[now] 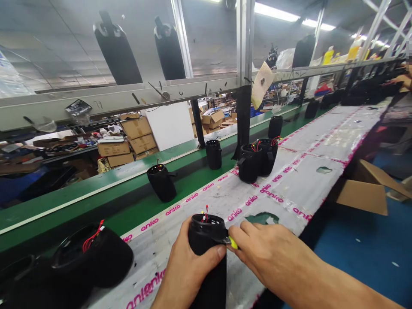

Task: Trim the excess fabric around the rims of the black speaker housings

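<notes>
In the head view, a black cylindrical housing [207,274] stands near the front edge of the bench, its open rim at the top. Red wires with small connectors [206,212] stick up out of the opening. My left hand [189,262] is wrapped round the housing, thumb across its front below the rim. At the right side of the rim, my right hand [257,246] is closed on a yellow-handled cutter [233,243], most of it hidden by the fingers. Its metal tip touches the housing just below the rim.
More black housings [93,257] lie at the left, and two stand together [249,165] farther along the pink-printed sheet [286,167]. A green conveyor belt [135,189] carries others. A metal shelf rail [128,101] crosses above; a cardboard box [362,195] is at the right.
</notes>
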The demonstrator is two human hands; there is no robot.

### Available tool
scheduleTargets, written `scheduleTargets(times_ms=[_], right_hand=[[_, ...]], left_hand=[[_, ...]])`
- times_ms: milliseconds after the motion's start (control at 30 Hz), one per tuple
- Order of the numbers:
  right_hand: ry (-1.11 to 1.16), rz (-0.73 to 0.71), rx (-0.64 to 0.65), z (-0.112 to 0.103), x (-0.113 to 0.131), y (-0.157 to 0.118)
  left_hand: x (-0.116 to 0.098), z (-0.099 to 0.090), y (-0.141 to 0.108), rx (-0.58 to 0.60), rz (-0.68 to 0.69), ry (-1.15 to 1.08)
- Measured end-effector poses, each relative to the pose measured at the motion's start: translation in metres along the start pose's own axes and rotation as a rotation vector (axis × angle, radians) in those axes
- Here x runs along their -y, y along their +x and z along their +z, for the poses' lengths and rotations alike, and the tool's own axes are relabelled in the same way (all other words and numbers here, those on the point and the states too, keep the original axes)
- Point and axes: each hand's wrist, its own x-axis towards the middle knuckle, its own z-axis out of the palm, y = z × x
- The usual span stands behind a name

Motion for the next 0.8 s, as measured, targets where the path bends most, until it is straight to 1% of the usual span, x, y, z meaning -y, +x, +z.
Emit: scheduleTargets(times_ms=[133, 300, 467, 600, 800], right_hand=[[-0.038, 0.000, -0.005, 0.001, -0.001, 0.000], [-0.038, -0.033, 0.000, 0.004, -0.004, -0.001], [-0.046, -0.015, 0.004, 0.004, -0.005, 0.000], [-0.051, -0.013, -0.017, 0.002, -0.007, 0.001], [-0.066, -0.053, -0.001, -0.003, -0.011, 0.001]], left_hand=[[-0.002, -0.001, -0.001, 0.036, 0.009, -0.009], [-0.005, 0.000, 0.000, 0.014, 0.032, -0.063], [-0.009, 0.002, 0.001, 0.026, 0.022, -0.032], [-0.015, 0.006, -0.001, -0.023, -0.002, -0.010], [-0.020, 0.013, -0.002, -0.097, -0.053, 0.024]])
